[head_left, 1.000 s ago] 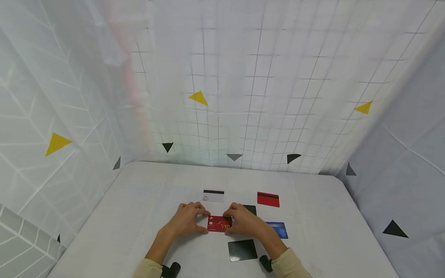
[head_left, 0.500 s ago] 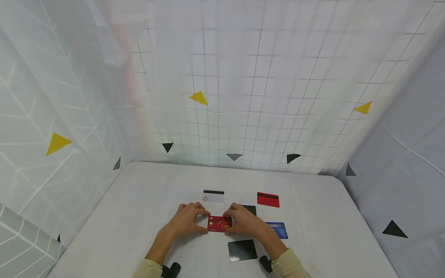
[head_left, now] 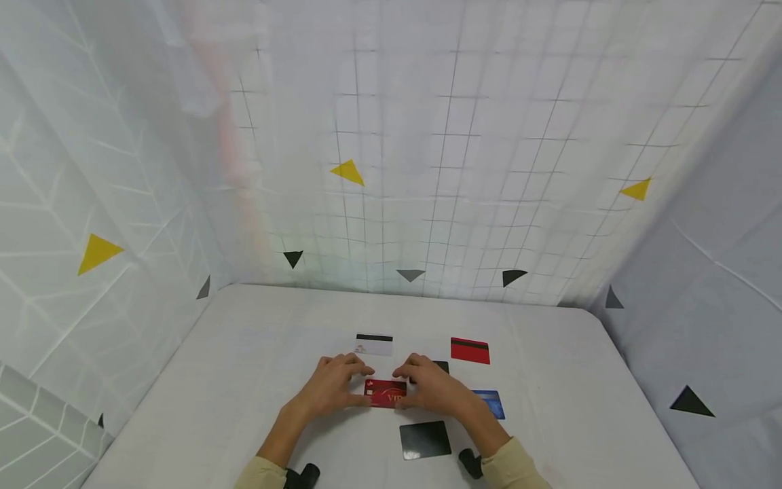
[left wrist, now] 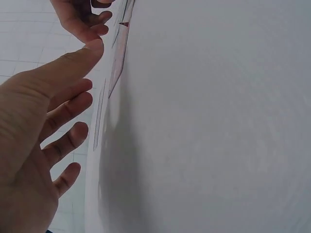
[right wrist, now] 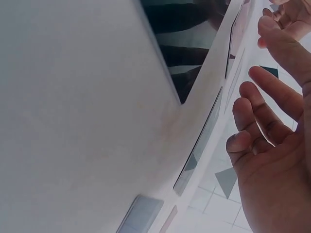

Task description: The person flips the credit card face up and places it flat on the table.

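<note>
Red VIP card [head_left: 385, 393] is lying flat and face up on the white table [head_left: 275, 314], between my two hands, with its long edges running left to right; in my judgement, this orientation is presenting the lettering for reading from my side. My left hand [head_left: 330, 384] is hovering at the left end, fingers relaxed and spread, thumb and index finger standing wide apart. My right hand [head_left: 435, 391] is mirroring it at the right end, with an equally wide gap between thumb and index finger. In the head view the thumbs are covering the near corners, but both wrist views are showing clearance, so neither hand is gripping anything. This facing arrangement is probably giving access to both short edges while leaving the printed face visible. Further cards are lying around it: a white striped card [head_left: 374, 346] beyond my left hand, a red striped card [head_left: 470, 350] farther right, a blue card [head_left: 491, 404] partly covered by my right wrist, a near dark card [head_left: 425, 440] closer to me, and a far dark card [head_left: 441, 367] partly hidden behind my right hand. Their spacing is apparently preventing overlap and leaving edges accessible.
</note>
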{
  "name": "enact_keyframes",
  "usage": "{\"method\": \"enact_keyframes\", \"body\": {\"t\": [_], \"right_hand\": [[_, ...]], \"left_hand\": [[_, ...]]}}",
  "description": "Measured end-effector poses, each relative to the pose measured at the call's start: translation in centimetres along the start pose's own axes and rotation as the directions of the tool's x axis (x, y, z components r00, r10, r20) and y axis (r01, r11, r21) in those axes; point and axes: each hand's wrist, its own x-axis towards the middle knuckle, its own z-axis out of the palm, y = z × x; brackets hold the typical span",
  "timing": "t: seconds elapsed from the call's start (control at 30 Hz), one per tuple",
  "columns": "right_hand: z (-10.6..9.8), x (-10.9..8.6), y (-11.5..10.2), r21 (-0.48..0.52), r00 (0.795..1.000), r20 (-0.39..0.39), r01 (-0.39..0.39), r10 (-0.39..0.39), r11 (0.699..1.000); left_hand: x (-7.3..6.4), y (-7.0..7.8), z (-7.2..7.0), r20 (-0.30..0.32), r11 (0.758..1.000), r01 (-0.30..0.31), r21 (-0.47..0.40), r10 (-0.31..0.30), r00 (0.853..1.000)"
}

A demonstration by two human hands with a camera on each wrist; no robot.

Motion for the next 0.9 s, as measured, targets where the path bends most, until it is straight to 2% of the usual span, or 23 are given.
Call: {"method": "enact_keyframes", "body": {"t": [0.2, 0.43, 0.67, 0.9], "right_hand": [[-0.7, -1.0, 0.0, 0.006, 1.000, -0.021, -0.014, 0.014, 1.000], [-1.0, -2.6, 1.0, 0.004, 0.998, -0.030, -0.061, 0.061, 0.998], [-0.9, -4.5, 2.1, 0.056, 0.995, -0.005, -0.103, 0.104, 0.993], [-0.8, -6.1, 2.8, 0.056, 0.988, 0.041, -0.150, 0.148, 0.987]], "left_hand": [[0.2, 1.0, -0.3, -0.012, 0.999, -0.009, -0.050, 0.008, 1.000], [0.3, 2.2, 0.6, -0.020, 1.000, 0.003, -0.018, -0.003, 1.000], [0.1, 4.6, 1.1, 0.005, 0.999, -0.020, 0.027, 0.020, 1.000], [-0.3, 6.6, 2.1, 0.056, 0.996, -0.062, 0.061, 0.059, 0.997]]}}
